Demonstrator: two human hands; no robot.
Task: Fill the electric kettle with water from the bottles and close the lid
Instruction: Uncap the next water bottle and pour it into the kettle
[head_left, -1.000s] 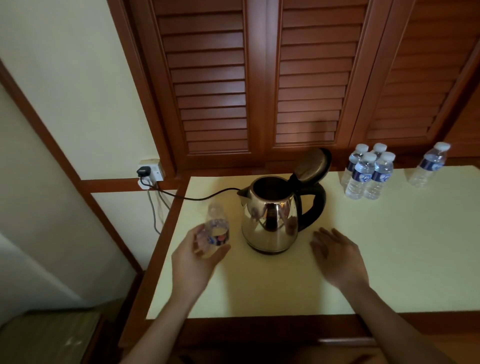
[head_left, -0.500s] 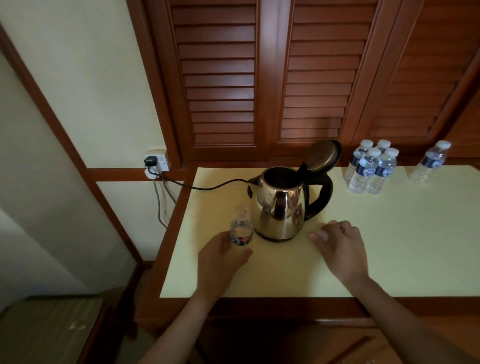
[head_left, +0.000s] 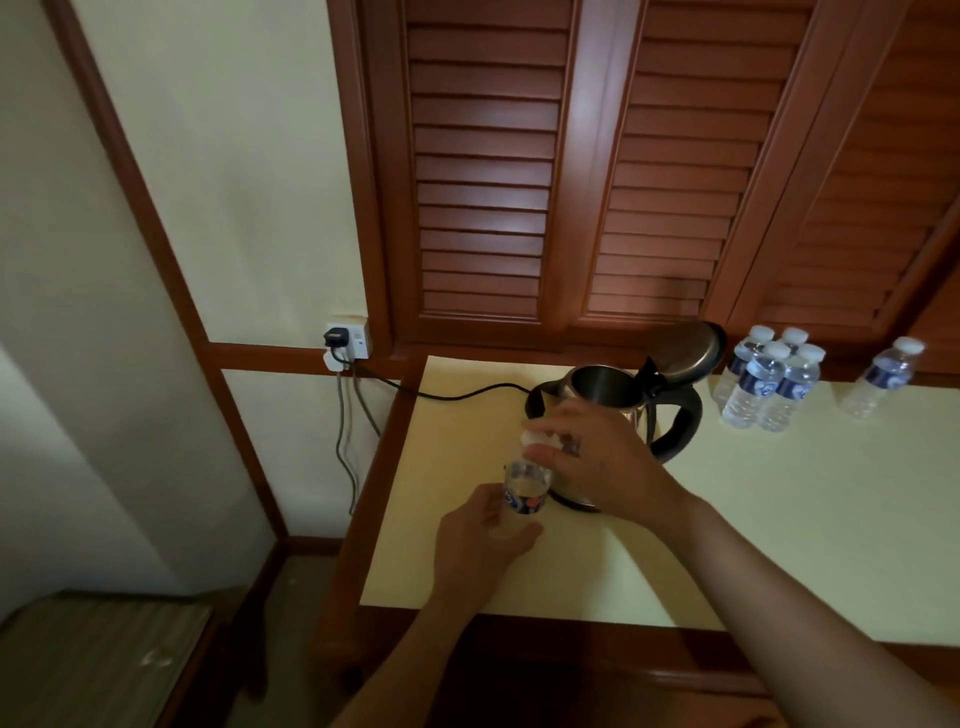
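Observation:
A steel electric kettle (head_left: 602, 387) with a black handle stands on the pale table, its lid (head_left: 688, 348) tipped up and open. In front of its left side a small clear water bottle (head_left: 525, 488) with a blue label stands upright. My left hand (head_left: 478, 540) grips the bottle's lower body. My right hand (head_left: 597, 457) is closed over its white cap (head_left: 540, 440) and hides part of the kettle's front.
Several capped water bottles (head_left: 769, 384) stand in a cluster right of the kettle, with one more bottle (head_left: 880, 376) further right. A black cord (head_left: 457, 395) runs from the kettle to a wall socket (head_left: 348, 340) at the left. Wooden louvred doors rise behind the table (head_left: 779, 519).
My right hand has left the table by the kettle and moved left onto the bottle's cap. My left hand has lowered the bottle and holds it upright near the kettle.

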